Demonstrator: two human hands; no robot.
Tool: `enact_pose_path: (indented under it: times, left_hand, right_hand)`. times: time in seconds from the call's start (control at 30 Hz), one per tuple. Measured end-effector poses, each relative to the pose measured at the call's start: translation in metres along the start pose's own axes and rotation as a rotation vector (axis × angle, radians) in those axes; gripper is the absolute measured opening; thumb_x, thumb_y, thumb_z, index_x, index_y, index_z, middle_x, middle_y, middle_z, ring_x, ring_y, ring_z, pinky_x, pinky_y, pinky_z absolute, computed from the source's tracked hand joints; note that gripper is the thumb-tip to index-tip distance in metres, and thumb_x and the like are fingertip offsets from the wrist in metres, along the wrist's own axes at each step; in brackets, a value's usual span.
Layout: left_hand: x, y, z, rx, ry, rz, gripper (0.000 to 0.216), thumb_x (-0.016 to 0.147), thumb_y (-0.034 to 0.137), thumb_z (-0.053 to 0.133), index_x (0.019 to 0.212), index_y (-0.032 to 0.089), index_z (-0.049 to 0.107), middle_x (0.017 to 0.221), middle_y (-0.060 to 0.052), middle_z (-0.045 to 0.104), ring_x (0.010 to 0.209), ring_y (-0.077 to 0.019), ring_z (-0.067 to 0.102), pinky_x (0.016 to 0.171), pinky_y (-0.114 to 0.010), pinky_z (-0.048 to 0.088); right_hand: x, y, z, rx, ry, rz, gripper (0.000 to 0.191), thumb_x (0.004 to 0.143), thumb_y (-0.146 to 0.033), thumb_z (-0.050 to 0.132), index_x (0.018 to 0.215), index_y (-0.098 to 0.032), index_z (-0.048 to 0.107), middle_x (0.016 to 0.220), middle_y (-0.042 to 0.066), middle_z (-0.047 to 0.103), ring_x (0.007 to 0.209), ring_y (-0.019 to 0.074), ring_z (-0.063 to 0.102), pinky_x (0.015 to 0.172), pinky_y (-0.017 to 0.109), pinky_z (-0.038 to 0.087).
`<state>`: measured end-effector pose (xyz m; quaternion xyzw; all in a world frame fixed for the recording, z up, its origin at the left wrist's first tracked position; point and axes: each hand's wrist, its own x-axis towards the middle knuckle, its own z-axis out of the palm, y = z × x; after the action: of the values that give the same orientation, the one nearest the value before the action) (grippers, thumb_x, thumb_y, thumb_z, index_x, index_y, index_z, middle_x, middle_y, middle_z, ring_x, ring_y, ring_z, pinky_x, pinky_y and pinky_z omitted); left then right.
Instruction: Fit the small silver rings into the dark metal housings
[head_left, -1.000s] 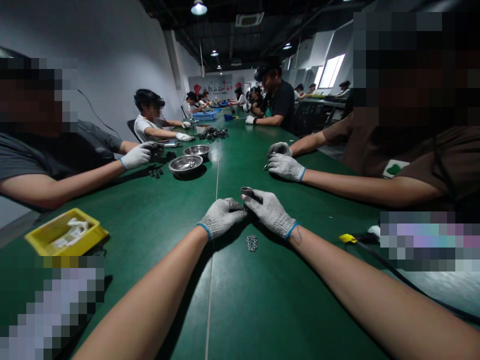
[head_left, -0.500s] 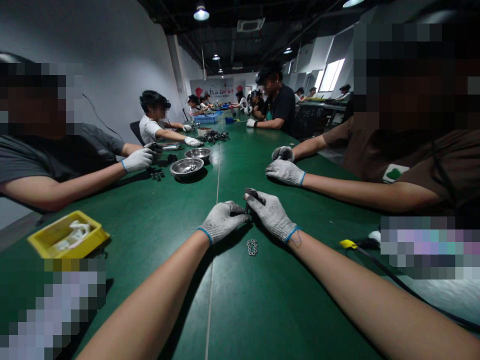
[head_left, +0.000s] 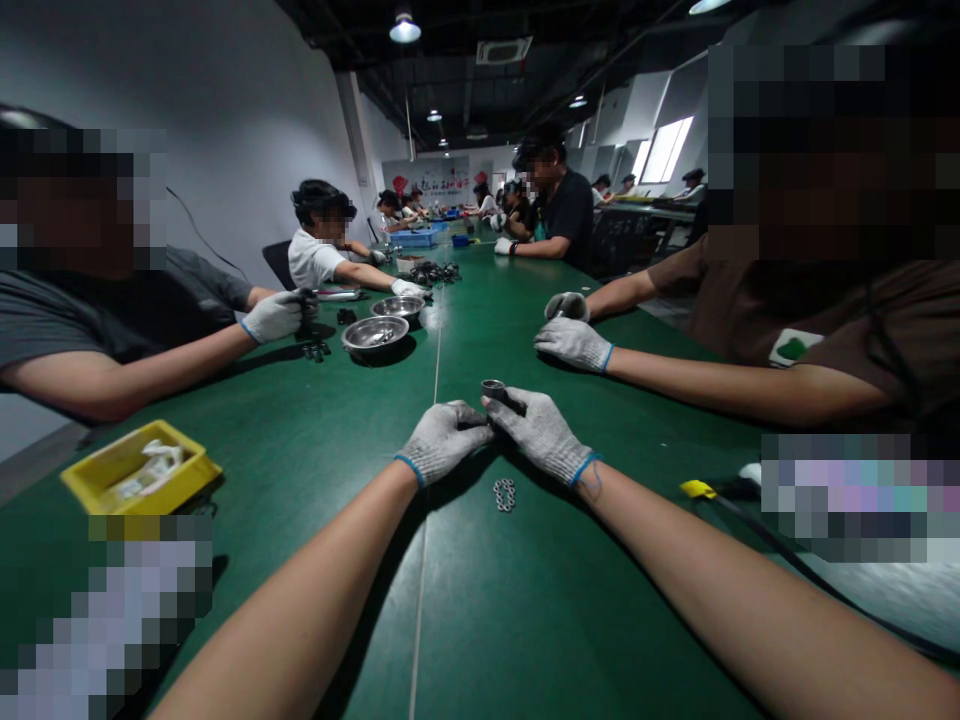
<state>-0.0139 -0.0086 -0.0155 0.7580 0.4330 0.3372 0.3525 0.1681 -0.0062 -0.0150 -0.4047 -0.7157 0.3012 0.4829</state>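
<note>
Both my hands wear grey knit gloves and meet in the middle of the green table [head_left: 525,620]. My right hand [head_left: 541,432] is closed around a small dark metal cylinder [head_left: 493,388], whose open end sticks up past the fingers. My left hand [head_left: 444,437] is curled shut, its fingertips pressed against the cylinder's lower part; what it pinches there is hidden. A small cluster of metal rings [head_left: 504,493] lies on the table just in front of my wrists, touching neither hand.
A yellow tray [head_left: 139,473] with white parts sits at the left. Two steel bowls [head_left: 375,333] stand further up the table. A co-worker's gloved hands [head_left: 574,340] rest at the right, another's [head_left: 274,315] at the left. A yellow-tipped cable [head_left: 705,490] lies to my right.
The cylinder has turned slightly in my right hand between the frames. My hands stay together in the same spot; the view has shifted a little.
</note>
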Motion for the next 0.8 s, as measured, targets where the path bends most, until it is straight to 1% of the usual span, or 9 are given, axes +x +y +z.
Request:
enact_pose_path:
  times: [0.1, 0.23, 0.4, 0.6, 0.7, 0.8]
  left_hand:
    - [0.0003, 0.0001, 0.0011, 0.009, -0.001, 0.006, 0.021, 0.086, 0.032, 0.071, 0.088, 0.014, 0.083, 0.09, -0.007, 0.078, 0.087, -0.0229, 0.072, 0.085, -0.033, 0.056]
    - [0.0007, 0.002, 0.0026, 0.033, -0.008, 0.021, 0.021, 0.084, 0.033, 0.073, 0.087, 0.015, 0.083, 0.089, -0.006, 0.079, 0.088, -0.0225, 0.072, 0.086, -0.031, 0.057]
    - [0.0013, 0.0046, 0.0029, 0.05, -0.04, 0.035, 0.021, 0.083, 0.033, 0.071, 0.086, 0.016, 0.082, 0.088, -0.005, 0.079, 0.087, -0.0226, 0.072, 0.084, -0.03, 0.056]
    - [0.0006, 0.0041, 0.0025, 0.08, -0.057, 0.041, 0.023, 0.085, 0.033, 0.068, 0.086, 0.015, 0.082, 0.087, -0.006, 0.079, 0.082, -0.0216, 0.071, 0.08, -0.03, 0.056]
    - [0.0002, 0.0026, 0.0022, 0.072, -0.037, 0.004, 0.022, 0.084, 0.033, 0.07, 0.087, 0.016, 0.083, 0.086, -0.005, 0.079, 0.084, -0.0216, 0.071, 0.081, -0.03, 0.057]
    - [0.0, -0.0001, 0.0026, 0.054, -0.016, -0.006, 0.02, 0.082, 0.034, 0.074, 0.087, 0.016, 0.083, 0.086, -0.005, 0.078, 0.087, -0.0224, 0.071, 0.084, -0.031, 0.058]
  right_hand:
    - [-0.0002, 0.0008, 0.0006, -0.016, 0.013, 0.003, 0.05, 0.092, -0.057, 0.063, 0.111, -0.015, 0.082, 0.105, 0.01, 0.083, 0.098, 0.0312, 0.077, 0.09, 0.041, 0.059]
    - [-0.0003, 0.0029, 0.0017, -0.025, 0.041, 0.003, 0.05, 0.091, -0.057, 0.065, 0.114, -0.016, 0.082, 0.111, 0.011, 0.082, 0.104, 0.0322, 0.077, 0.095, 0.042, 0.058]
    - [-0.0004, 0.0022, 0.0015, -0.036, 0.051, 0.002, 0.048, 0.091, -0.058, 0.064, 0.11, -0.017, 0.082, 0.108, 0.011, 0.083, 0.102, 0.0323, 0.077, 0.09, 0.041, 0.059]
    - [-0.0006, 0.0015, 0.0013, -0.028, 0.079, 0.018, 0.05, 0.09, -0.058, 0.065, 0.11, -0.015, 0.082, 0.107, 0.012, 0.083, 0.101, 0.0325, 0.077, 0.089, 0.041, 0.06]
    - [-0.0006, 0.0026, 0.0015, -0.027, 0.058, 0.016, 0.05, 0.09, -0.058, 0.065, 0.111, -0.015, 0.081, 0.109, 0.012, 0.083, 0.102, 0.0324, 0.077, 0.091, 0.042, 0.059]
    - [-0.0005, 0.0028, 0.0013, -0.026, -0.002, 0.012, 0.048, 0.09, -0.056, 0.066, 0.11, -0.016, 0.082, 0.108, 0.011, 0.083, 0.099, 0.0313, 0.077, 0.09, 0.042, 0.058]
